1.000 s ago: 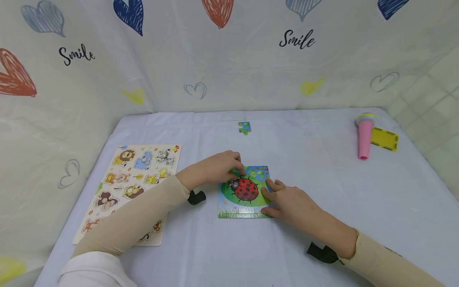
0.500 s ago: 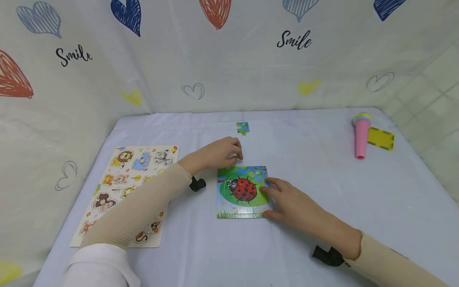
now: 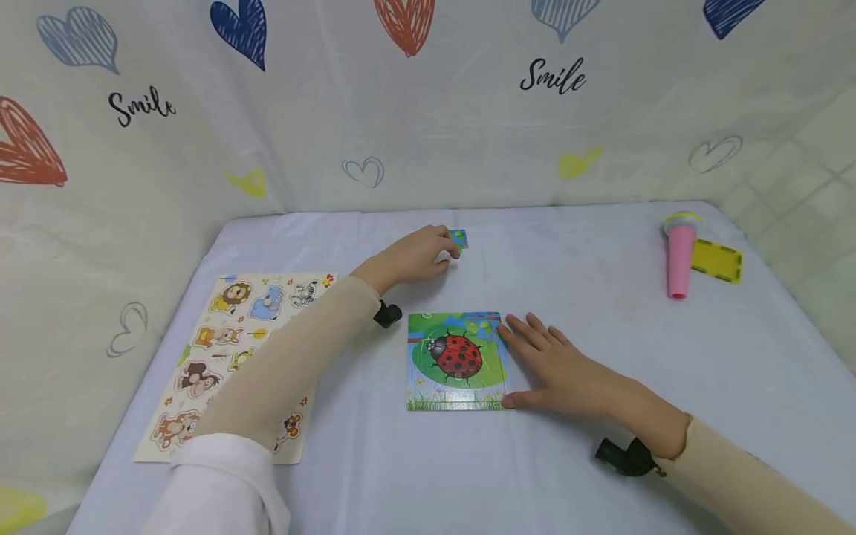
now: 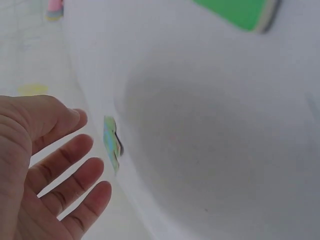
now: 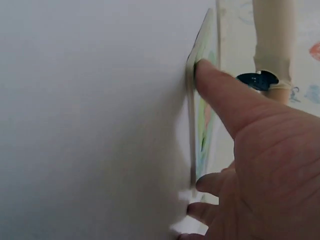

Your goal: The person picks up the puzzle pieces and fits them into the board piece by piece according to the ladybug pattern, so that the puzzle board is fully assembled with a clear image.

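Observation:
A square ladybug jigsaw puzzle (image 3: 457, 360) lies flat on the white cloth in the middle of the head view. My right hand (image 3: 565, 375) is spread at its right side, thumb at the lower right corner and fingertips by the upper right edge. In the right wrist view the thumb (image 5: 215, 85) rests on the puzzle's edge. Farther back, my left hand (image 3: 416, 256) hovers beside a loose blue-green jigsaw piece (image 3: 460, 238), partly covering it. The left wrist view shows loosely bent fingers apart from that jigsaw piece (image 4: 111, 142).
To the left lies a board with animal pictures (image 3: 200, 377), partly under my left sleeve (image 3: 294, 364). At the back right are a pink toy microphone (image 3: 681, 260) and a yellow rectangular piece (image 3: 721, 261). A heart-printed backdrop (image 3: 461, 126) rises behind the table.
My left hand has left the puzzle's top edge and moved back to the loose jigsaw piece. The right hand's fingers have straightened and shifted off the puzzle's face to its right edge.

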Demonstrator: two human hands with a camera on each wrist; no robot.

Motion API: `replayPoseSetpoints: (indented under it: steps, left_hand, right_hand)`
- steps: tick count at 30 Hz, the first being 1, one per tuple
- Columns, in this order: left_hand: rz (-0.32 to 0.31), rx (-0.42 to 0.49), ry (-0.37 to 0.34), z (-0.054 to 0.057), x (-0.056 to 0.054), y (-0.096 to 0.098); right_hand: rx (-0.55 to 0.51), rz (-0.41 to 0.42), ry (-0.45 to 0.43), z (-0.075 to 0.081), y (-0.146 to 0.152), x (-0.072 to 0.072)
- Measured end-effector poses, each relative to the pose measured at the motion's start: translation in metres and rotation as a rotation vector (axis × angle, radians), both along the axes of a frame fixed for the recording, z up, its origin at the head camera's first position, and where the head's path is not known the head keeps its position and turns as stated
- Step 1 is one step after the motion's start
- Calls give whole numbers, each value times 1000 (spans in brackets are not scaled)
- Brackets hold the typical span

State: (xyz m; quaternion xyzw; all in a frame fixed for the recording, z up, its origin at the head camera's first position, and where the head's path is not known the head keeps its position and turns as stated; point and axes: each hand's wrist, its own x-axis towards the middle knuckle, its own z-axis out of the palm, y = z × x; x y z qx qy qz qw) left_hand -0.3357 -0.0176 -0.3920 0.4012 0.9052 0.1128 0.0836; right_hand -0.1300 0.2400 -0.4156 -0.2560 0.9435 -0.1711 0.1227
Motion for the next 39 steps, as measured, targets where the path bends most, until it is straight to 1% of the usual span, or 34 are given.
replayPoseSetpoints:
  steps: [3, 7, 11, 13, 15, 19, 23, 27, 31, 34, 39]
  left_hand:
    - [51, -6, -6, 0, -9, 4]
    - [132, 14, -38, -1, -21, 4]
    - [206, 72, -92, -3, -29, 7]
    - [223, 95, -111, -5, -32, 9]
    - [236, 98, -125, -9, -34, 12]
    - [252, 44, -90, -21, -38, 15]
    - [270, 41, -57, -27, -39, 19]
    - [279, 78, -48, -27, -39, 23]
    - [287, 93, -36, -27, -38, 25]
    - [288, 105, -38, -26, -36, 26]
    - [278, 116, -53, -21, -24, 25]
  right_hand:
    - [15, 1, -13, 0, 3, 0]
    - [36, 11, -7, -1, 4, -1]
    - [49, 15, -5, -2, 3, -1]
    - [44, 15, -3, -2, 3, -1]
    - [34, 16, -6, -2, 3, -1]
    - [12, 30, 4, -2, 1, 0]
    - [8, 34, 13, -2, 0, 0]
    - [16, 26, 8, -2, 1, 0]
    - [33, 20, 3, -3, 3, -1]
    - [38, 18, 0, -3, 3, -2]
    - [33, 10, -11, -1, 4, -1]
